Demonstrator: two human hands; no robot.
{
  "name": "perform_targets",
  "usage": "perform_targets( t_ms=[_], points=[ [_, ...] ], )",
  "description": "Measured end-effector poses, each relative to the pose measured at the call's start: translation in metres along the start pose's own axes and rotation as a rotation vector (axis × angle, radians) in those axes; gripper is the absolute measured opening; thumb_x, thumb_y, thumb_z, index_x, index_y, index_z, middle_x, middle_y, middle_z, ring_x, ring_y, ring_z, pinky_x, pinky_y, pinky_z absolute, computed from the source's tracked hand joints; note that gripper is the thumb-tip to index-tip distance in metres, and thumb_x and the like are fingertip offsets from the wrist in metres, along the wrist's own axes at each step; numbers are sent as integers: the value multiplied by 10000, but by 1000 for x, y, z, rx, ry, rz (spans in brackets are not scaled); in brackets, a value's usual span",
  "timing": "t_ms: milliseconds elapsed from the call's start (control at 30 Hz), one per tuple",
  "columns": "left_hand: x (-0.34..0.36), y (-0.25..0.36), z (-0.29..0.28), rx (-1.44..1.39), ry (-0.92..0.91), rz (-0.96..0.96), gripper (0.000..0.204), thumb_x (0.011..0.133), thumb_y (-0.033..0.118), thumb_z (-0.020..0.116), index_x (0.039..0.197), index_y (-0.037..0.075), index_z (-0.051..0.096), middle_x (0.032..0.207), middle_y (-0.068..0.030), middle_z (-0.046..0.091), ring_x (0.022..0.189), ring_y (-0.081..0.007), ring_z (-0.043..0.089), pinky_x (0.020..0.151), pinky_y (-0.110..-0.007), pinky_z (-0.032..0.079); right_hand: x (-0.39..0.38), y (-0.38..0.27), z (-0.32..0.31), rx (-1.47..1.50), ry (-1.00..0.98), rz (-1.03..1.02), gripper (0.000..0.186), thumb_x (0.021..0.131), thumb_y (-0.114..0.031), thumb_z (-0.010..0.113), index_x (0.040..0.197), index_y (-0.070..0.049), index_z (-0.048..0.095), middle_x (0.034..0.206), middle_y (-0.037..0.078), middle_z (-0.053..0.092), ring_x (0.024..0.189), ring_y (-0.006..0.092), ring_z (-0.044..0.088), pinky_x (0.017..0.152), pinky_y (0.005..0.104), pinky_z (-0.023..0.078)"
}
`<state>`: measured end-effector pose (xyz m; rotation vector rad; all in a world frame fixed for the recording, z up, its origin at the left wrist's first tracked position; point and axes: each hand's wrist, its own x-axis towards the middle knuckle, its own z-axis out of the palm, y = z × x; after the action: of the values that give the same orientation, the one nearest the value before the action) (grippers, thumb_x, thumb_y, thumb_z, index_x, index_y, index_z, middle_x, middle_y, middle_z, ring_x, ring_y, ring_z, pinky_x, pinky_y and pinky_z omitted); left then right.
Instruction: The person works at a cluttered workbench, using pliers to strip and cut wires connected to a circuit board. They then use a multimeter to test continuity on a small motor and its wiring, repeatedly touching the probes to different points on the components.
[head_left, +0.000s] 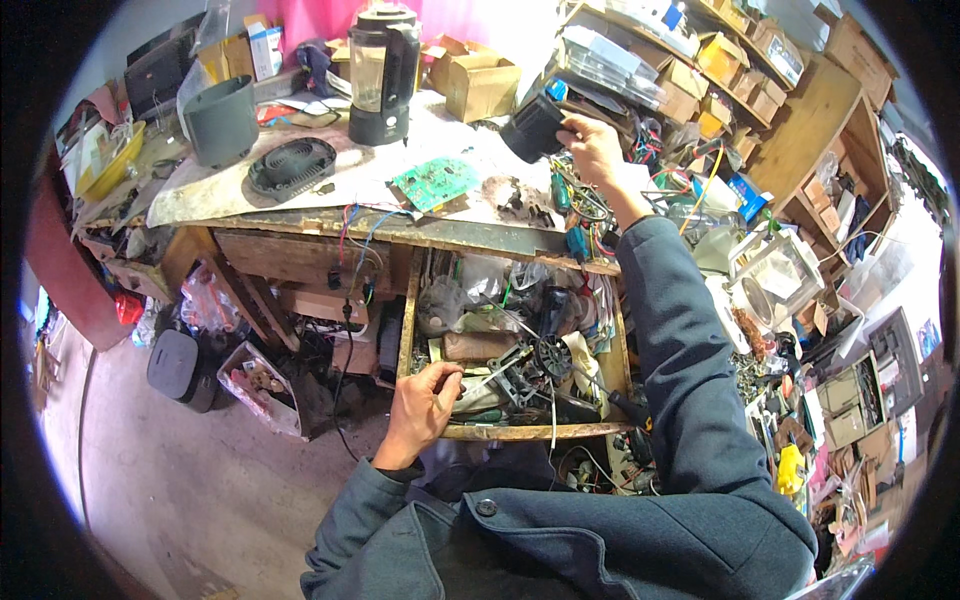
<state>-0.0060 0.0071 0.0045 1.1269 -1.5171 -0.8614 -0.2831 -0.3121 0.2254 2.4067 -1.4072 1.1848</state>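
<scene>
**One hand in the drawer, the other lifting a dark housing**

The fingers (447,384) of the left hand (425,405) are curled over the near left corner of an open wooden drawer (520,431), resting on its front edge and touching the loose parts inside; whether they pinch anything there cannot be told. The drawer is packed with clutter: a black toothed wheel (551,356) near its middle, plastic bags at the far side, metal brackets, wires and a screwdriver with a green handle (487,415) close to the front edge.

The right hand (596,150) is raised far and to the right, its fingers grasping a black cylindrical housing (533,127) that is tilted and held just above the right end of the worktop (300,200). The grey-blue sleeve (680,330) runs from that hand back to the near edge of the view.

On the worktop, left of the housing, lies a green circuit board (435,182). Farther left is a round black vented cover (291,167), and beyond it a dark grey bucket-shaped container (221,120). A black blender with a clear jar (383,70) stands at the far side, with cardboard boxes (480,85) to its right. Shelves (740,60) crowded with small boxes rise at the far right.
</scene>
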Motion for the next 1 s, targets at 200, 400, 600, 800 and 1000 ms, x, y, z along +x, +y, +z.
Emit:
perform_targets(
  t_ms=[200, 400, 600, 800, 1000],
  points=[
    [-3, 0, -1, 35, 31, -5, 175, 1001, 109, 673, 1049, -54, 718, 835, -130, 774, 792, -158, 757, 705, -304, 581, 11, 4, -6, 947, -216, 413, 108, 997, -215, 737, 1005, -108, 725, 743, -92, 570, 587, 52, 425, 574, 258, 354],
    [-5, 9, -3, 137, -26, 51, 250, 964, 150, 729, 1166, 5, 711, 885, -132, 778, 829, -196, 761, 739, -339, 592, -16, -48, -8, 828, -267, 408, 158, 1017, -262, 702, 1020, -104, 698, 850, -78, 591, 727, 38, 466, 654, 229, 373],
    [-2, 11, -67, -41, -742, 164, 1191, 784, 309, 926, 1662, -12, 188, 1692, -228, 276, 1551, -348, 307, 1278, -418, 258, -48, -124, -9, 1048, -526, 220, 68, 1011, -182, 719, 1006, -125, 682, 823, -99, 606, 719, 7, 516, 648, 211, 408],
    [-2, 34, -147, -486, -318, -183, 1212, 783, 317, 934, 1686, 60, 168, 1695, -170, 283, 1503, -303, 398, 1216, -499, 375, -111, -180, 24, 918, -682, -26, 109, 986, -58, 717, 1016, -11, 624, 875, -22, 580, 847, 104, 532, 763, 287, 463],
    [-7, 38, -137, -959, 120, -38, 1199, 809, 371, 886, 1678, 70, 117, 1619, -183, 365, 1478, -333, 437, 1190, -492, 428, -150, -239, 67, 972, -760, -156, 129, 1004, -88, 689, 1050, 19, 633, 836, 68, 636, 835, 112, 556, 761, 330, 502]
  ],
)
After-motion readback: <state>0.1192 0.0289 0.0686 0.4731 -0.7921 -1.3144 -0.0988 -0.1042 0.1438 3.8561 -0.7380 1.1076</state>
